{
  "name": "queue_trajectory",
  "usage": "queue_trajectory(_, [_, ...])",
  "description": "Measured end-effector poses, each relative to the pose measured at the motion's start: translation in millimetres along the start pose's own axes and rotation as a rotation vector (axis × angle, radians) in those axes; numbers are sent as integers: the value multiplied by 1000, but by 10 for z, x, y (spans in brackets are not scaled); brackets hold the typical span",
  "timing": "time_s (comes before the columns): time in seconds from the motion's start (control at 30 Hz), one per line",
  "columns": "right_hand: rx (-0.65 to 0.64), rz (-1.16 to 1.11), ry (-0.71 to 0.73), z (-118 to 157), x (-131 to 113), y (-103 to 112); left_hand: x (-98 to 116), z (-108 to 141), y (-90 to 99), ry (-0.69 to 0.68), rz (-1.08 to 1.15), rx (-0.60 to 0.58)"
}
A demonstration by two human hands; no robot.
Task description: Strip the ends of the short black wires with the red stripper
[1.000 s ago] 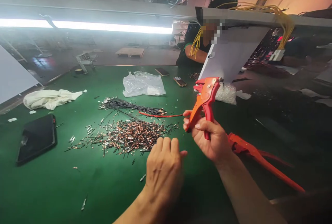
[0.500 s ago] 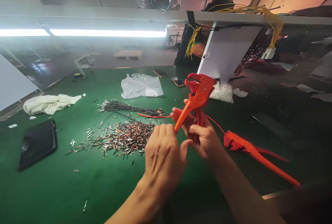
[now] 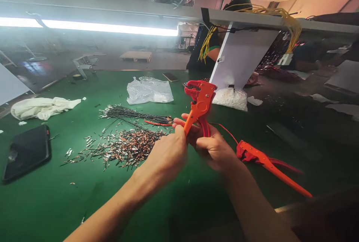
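Upright in front of me is a wire stripper [image 3: 201, 102] with an orange body and red jaws and handle. My left hand [image 3: 171, 150] is closed around the lower end of its orange handle. My right hand [image 3: 217, 146] holds the red handle from the other side, thumb folded in and some fingers reaching out behind the tool. Left of my hands lies a heap of short cut wire ends [image 3: 131, 146], copper and black. Behind the heap rests a bundle of black wires [image 3: 134, 113], with a thin red wire [image 3: 158, 123] alongside.
A second wire stripper [image 3: 260, 155] lies at right on the green table [image 3: 98, 204]. Around the table are a black phone [image 3: 28, 152], a white cloth [image 3: 46, 107], plastic bags [image 3: 150, 92] and another phone [image 3: 170, 77]. A shelf [image 3: 112, 12] crosses overhead; a person [image 3: 206, 47] is beyond.
The view has shifted slightly to the right. My left hand has rolled over into a tighter fist on the orange handle. The held wire stripper has tilted a little more upright.
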State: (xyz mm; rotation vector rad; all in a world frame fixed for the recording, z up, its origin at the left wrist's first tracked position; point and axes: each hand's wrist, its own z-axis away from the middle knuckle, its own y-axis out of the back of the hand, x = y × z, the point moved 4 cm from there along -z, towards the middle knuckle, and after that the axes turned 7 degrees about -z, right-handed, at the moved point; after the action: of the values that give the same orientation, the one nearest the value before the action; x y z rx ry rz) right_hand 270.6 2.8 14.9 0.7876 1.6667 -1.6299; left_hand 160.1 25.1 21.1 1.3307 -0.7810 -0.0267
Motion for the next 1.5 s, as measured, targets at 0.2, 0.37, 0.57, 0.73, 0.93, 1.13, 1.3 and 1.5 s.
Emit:
queue_trajectory(0.2, [-20, 22, -24, 26, 1, -11, -50, 14, 7, 27, 204, -1])
queue_trajectory(0.37, [52, 349, 10, -21, -8, 76, -9, -40, -40, -40, 738, -129])
queue_trajectory(0.57, [102, 484, 94, -37, -88, 180, 110, -111, -201, 74, 1078, -55])
queue_trajectory(0.73, [100, 479, 48, -24, -19, 175, 183, -212, -335, 123, 1121, 42])
queue_trajectory(0.93, [64, 518, 123, 119, -31, 155, 193, -239, -329, 43, 1064, 79])
queue_trajectory(1.13, [69, 564, 168, 326, -64, 117, 259, -123, -293, -5, 983, 24])
queue_trajectory(1.3, [154, 525, 199, 423, -40, 111, 223, -21, -283, -56, 962, 14])
queue_trajectory(1.5, [223, 96, -62, 374, 224, 190, 126, 150, -395, 85, 1327, -514])
